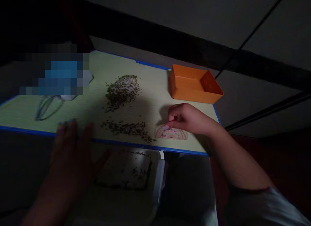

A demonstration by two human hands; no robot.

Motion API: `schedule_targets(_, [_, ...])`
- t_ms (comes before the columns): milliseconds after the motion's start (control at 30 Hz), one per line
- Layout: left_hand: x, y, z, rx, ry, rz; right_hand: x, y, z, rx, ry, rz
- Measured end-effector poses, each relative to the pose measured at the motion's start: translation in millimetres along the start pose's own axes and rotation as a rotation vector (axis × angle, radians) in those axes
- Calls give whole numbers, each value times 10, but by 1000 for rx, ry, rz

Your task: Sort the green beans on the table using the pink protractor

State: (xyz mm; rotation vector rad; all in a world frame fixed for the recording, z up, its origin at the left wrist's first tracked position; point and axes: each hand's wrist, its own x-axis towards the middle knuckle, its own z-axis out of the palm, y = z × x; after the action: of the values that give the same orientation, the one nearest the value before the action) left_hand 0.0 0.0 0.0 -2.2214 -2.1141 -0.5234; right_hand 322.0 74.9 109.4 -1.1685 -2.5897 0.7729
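My right hand (182, 118) is closed in a pinch at the upper edge of a pink, half-round protractor (171, 132), which is at the table's front right. My left hand (73, 148) is dark and blurred. Its fingers are spread at the table's front edge, with nothing in them. Between the hands, a loose band of small dark grains (128, 127) lies along the front of the table. Farther back is a heap of mixed dark and pale grains (123, 89). They are too small to name.
An orange open box (189, 93) stands at the table's back right. A light-rimmed tray (157, 184) with dark grains in it sits below the front edge. On the left lie a cord loop (47, 107) and a pixelated blue item (60, 73). Blue edging (184, 152) borders the pale table.
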Motion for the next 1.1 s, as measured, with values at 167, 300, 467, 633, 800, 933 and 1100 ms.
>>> schedule_targets(167, [-54, 19, -27, -4, 32, 36, -15, 16, 0, 28, -10, -19])
schedule_targets(300, [-65, 16, -24, -11, 36, 19, -64, 31, -44, 89, -32, -48])
schedule_targets(467, [-76, 2, -12, -7, 45, 35, -83, 0, -38, 107, -87, -108])
schedule_targets(633, [-75, -4, 3, -3, 62, 48, -64, -10, -9, 47, -63, -75])
schedule_targets(800, [-66, -7, 3, -11, 41, 42, -52, 6, -4, 45, -45, -63])
schedule_targets(933, [-77, 14, -3, -21, 62, 45, -47, 12, 7, 51, -14, -77])
schedule_targets(1100, [-82, 32, -7, -20, 57, 33, -52, 2, 5, 95, 7, -103])
